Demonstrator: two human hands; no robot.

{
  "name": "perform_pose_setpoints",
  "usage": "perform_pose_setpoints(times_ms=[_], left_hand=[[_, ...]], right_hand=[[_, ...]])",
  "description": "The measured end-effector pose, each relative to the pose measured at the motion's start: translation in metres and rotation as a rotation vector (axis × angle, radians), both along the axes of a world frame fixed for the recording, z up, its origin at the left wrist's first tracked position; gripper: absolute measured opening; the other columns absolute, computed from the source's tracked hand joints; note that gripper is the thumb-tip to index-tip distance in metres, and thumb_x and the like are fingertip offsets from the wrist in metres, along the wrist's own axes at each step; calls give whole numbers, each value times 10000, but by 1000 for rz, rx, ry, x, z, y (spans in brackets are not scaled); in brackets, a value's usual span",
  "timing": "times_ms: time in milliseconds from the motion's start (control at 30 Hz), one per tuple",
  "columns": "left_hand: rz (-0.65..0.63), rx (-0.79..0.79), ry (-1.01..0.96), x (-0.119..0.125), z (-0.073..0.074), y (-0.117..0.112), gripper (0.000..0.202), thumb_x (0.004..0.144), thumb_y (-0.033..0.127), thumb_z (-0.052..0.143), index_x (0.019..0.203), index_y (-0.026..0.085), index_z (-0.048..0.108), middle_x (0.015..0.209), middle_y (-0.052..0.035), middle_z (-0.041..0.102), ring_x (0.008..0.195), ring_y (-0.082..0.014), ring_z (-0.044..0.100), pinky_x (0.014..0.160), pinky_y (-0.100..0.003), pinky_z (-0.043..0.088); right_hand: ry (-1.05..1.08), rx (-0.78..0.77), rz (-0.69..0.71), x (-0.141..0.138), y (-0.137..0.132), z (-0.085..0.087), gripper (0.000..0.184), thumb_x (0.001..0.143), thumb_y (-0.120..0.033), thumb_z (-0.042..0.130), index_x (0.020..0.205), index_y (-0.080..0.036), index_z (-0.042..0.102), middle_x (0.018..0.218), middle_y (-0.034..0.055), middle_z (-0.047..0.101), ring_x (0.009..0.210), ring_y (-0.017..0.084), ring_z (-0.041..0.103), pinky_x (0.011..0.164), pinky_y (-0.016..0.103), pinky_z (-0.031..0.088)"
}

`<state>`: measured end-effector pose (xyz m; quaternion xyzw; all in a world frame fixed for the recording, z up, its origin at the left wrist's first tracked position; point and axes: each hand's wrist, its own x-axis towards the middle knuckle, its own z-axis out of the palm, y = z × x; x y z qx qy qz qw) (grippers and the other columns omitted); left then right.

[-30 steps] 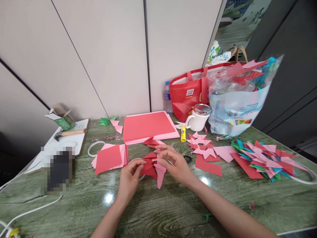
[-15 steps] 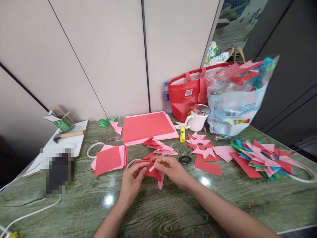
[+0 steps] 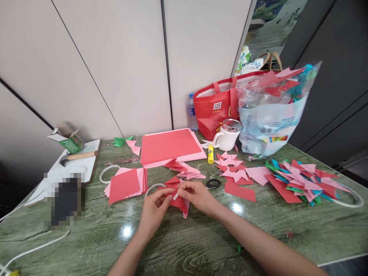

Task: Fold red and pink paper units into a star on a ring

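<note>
A folded red and pink paper piece (image 3: 177, 196) lies at the middle of the green table (image 3: 201, 241), held between both my hands. My left hand (image 3: 154, 210) pinches its left side with closed fingers. My right hand (image 3: 196, 195) pinches its upper right part, thumb and fingers pressed together over a small white strip. Loose folded pink and red triangles (image 3: 185, 170) lie just behind the hands, and black scissors (image 3: 213, 183) sit right of my right hand.
A stack of red and pink square sheets (image 3: 125, 184) lies left, a larger red sheet stack (image 3: 169, 147) behind. Yellow glue stick (image 3: 211, 153), white mug (image 3: 228, 135), red bag (image 3: 214, 109), plastic bag of folded paper (image 3: 271, 111) stand at back right. Colourful folded pieces (image 3: 299, 182) pile right. A hammer (image 3: 77, 156) lies left.
My hands have drawn closer together over the red and pink piece and pulled it slightly toward me. My right fingers went from spread to pinched.
</note>
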<state>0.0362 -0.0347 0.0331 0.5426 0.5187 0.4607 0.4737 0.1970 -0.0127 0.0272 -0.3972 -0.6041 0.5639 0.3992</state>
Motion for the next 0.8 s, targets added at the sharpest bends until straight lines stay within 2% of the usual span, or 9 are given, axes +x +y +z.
perform_pose_setpoints(times_ms=[333, 800], left_hand=[[-10, -35, -28, 1, -2, -1, 161, 651, 257, 668, 792, 190, 708, 845, -61, 737, 796, -210, 673, 746, -316, 526], [8, -32, -18, 3, -2, -1, 168, 644, 273, 682, 777, 175, 714, 806, -66, 737, 731, -200, 674, 677, -286, 534]], right_hand=[[-60, 65, -7, -1, 0, 1, 181, 763, -267, 537, 625, -157, 578, 662, 0, 582, 617, 126, 527, 612, 242, 427], [-191, 177, -94, -3, -3, -2, 149, 774, -191, 527, 657, -163, 614, 684, 15, 616, 642, 143, 552, 626, 249, 435]])
